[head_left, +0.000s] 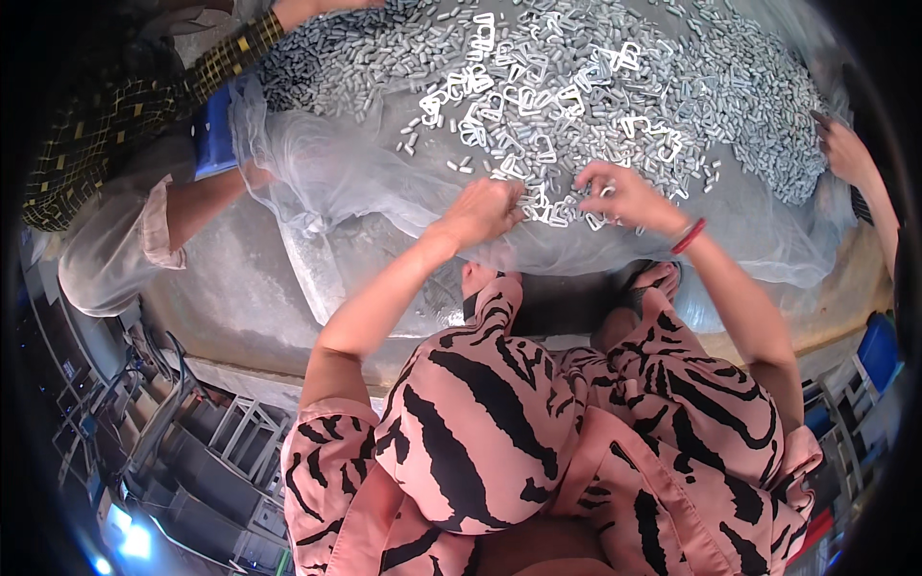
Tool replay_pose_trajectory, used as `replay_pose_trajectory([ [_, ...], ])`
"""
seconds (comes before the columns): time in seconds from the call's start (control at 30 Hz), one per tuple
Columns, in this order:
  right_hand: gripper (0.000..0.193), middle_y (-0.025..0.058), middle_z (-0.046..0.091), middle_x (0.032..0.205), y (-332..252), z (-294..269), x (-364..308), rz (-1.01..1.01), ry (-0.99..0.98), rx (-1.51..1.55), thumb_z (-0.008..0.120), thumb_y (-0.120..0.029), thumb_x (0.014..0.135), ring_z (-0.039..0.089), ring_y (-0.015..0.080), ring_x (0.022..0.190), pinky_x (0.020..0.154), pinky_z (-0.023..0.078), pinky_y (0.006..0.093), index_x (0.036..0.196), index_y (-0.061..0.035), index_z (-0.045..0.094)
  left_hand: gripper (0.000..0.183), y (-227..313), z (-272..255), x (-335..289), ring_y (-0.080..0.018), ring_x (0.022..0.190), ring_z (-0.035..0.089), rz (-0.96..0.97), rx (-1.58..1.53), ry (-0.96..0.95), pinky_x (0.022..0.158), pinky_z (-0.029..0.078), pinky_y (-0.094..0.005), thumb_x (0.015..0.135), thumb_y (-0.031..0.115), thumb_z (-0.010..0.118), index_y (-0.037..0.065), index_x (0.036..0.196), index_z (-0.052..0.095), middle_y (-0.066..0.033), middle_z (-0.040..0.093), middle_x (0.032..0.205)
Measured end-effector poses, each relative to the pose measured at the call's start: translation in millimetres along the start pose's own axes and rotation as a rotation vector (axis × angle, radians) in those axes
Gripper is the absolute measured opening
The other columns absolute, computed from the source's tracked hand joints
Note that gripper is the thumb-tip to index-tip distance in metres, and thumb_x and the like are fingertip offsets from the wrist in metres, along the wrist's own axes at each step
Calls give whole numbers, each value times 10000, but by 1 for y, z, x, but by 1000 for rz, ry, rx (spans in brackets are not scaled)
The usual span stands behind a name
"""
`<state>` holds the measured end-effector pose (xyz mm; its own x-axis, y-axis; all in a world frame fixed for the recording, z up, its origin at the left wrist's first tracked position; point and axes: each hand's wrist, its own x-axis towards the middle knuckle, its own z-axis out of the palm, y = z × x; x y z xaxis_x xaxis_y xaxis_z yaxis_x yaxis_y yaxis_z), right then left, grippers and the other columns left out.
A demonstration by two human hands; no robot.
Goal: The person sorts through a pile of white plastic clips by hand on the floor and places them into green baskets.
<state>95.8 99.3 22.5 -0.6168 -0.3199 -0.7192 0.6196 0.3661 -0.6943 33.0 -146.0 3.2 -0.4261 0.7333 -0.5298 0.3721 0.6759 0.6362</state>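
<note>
Left hand (483,211): reaches in over the near edge of the pile, its fingers bunched together and pointing down beside the pale loops (545,213); whether they pinch a piece cannot be told.
Right hand (631,199): just across from the left, forefinger and thumb curved with a gap between them, above the same near edge.
Right wrist: a red band (689,236) around it.
Pale loops: scattered in front of and between the two hands, more lying further back among the grey pieces (768,120).
Grey pieces: small, short and rod-like, heaped thickly across the far side, thinning toward the hands.
Sheet (768,254): thin, see-through, crumpled along its near edge and at the left.
Floor (235,293): bare and grey at the left of the sheet.
Clothes (471,422): pink with black stripes, on the person.
Left neighbour: yellow-checked dark sleeve (230,62), near a blue object (213,134).
Right neighbour: a hand (845,156) at the pile's right edge.
</note>
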Motion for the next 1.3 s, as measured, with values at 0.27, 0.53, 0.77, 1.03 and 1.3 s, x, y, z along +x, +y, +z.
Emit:
replay_pose_trajectory([
  [0.27, 251, 113, 576, 820, 47, 31, 42, -555, 363, -646, 700, -178, 726, 577, 232, 679, 531, 464, 284, 871, -40, 549, 331, -15, 74, 9, -360, 717, 619, -84, 356, 236, 639, 494, -438, 801, 139, 614, 107, 1089, 457, -208, 620, 878],
  [0.53, 84, 18, 553, 765, -20, -53, -2, -159, 65, 680, 586, -64, 789, 556, 87, 612, 407, 420, 214, 785, -79, 503, 133, -11, -35, 13, -141, 658, 630, -49, -1130, -20, 388, 376, -219, 790, 95, 574, 86, 910, 517, -62, 592, 915],
  [0.77, 293, 76, 588, 965, -56, -58, -4, -251, 110, 749, 558, -89, 871, 615, 172, 862, 691, 564, 330, 1150, -2, 544, 479, 20, -13, 45, -280, 1056, 580, 104, -2042, -122, 786, 538, -464, 840, 210, 523, 90, 1291, 412, -109, 541, 1173],
  [1.03, 629, 169, 270, 1440, -79, -19, -28, -603, 230, -503, 483, -391, 919, 229, 326, 1349, 1095, 197, 425, 1427, -94, 259, 628, 60, -1, 59, -337, 1145, 497, -182, -2288, -40, 961, 366, -604, 835, 618, 480, 135, 1235, 443, -133, 514, 1204],
  [1.3, 647, 162, 237, 1468, -108, -75, -45, -730, 838, -17, 417, -410, 934, 202, 294, 1367, 1109, 147, 406, 1434, -51, 219, 628, 104, -233, 124, -399, 1255, 366, 668, -2298, 197, 1005, 278, -646, 927, 563, 269, 95, 1332, 379, -195, 433, 1320],
])
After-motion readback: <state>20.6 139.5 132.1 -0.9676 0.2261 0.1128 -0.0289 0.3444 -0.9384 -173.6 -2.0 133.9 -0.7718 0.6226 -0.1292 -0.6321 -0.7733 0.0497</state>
